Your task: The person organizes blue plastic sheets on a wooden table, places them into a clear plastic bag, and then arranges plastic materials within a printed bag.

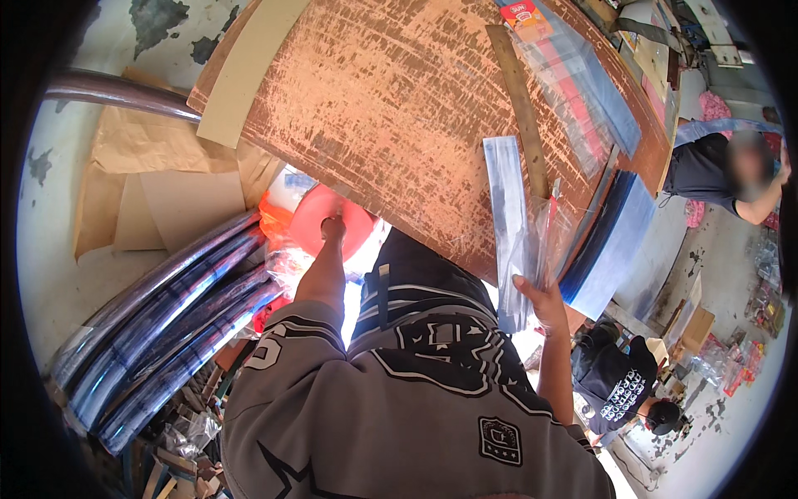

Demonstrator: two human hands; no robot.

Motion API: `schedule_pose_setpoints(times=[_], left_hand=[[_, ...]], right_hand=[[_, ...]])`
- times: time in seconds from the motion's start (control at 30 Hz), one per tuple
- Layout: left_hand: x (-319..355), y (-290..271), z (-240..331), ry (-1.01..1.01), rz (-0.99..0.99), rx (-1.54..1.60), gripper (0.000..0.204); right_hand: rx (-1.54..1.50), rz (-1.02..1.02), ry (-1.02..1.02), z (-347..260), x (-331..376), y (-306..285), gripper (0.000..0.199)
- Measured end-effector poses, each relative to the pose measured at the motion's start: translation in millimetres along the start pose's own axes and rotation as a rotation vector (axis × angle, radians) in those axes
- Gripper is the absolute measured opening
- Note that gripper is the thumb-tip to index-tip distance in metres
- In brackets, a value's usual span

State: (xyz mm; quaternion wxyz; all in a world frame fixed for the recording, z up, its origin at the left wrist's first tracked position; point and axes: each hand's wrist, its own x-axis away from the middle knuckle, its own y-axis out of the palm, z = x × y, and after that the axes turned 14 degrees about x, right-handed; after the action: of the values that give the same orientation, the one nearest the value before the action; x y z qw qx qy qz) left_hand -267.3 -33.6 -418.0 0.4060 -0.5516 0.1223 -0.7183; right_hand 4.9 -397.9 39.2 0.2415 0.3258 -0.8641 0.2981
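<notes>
My left hand (pixel 334 228) is at the middle of a flat pinkish-red roll (pixel 357 224), just off the table's near left edge. Its fingers curl in at the roll's centre and are partly hidden. At the table's near right edge, my right hand (pixel 544 308) grips clear plastic strips (pixel 514 291), thumb on top. A long translucent strip (pixel 504 175) reaches from there up onto the worn brown table (pixel 357 100). Just right of that hand lies a stack of bluish clear plastic sheets (pixel 611 241).
A wooden strip (pixel 522 108) and plastic packaging (pixel 565 83) lie on the table; a beige strip (pixel 249 71) overhangs its left side. Long shiny film rolls (pixel 158 316) lean at left beside brown paper (pixel 133 158). Two people work at right, one bent low (pixel 615 378), one farther off (pixel 706 170).
</notes>
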Motion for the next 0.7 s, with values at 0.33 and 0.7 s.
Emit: schedule_pose_setpoints(times=[0.33,0.7], left_hand=[[21.8,1.7,20.1,-0.182,-0.123,-0.028,0.095],[46.0,-12.1,15.0,-0.479,-0.056,0.988,0.042]], right_hand=[[-0.028,-0.015,0.077,-10.0,4.4,4.2,0.071],[0.015,0.045,0.011,-11.3,2.2,-2.1,0.066]])
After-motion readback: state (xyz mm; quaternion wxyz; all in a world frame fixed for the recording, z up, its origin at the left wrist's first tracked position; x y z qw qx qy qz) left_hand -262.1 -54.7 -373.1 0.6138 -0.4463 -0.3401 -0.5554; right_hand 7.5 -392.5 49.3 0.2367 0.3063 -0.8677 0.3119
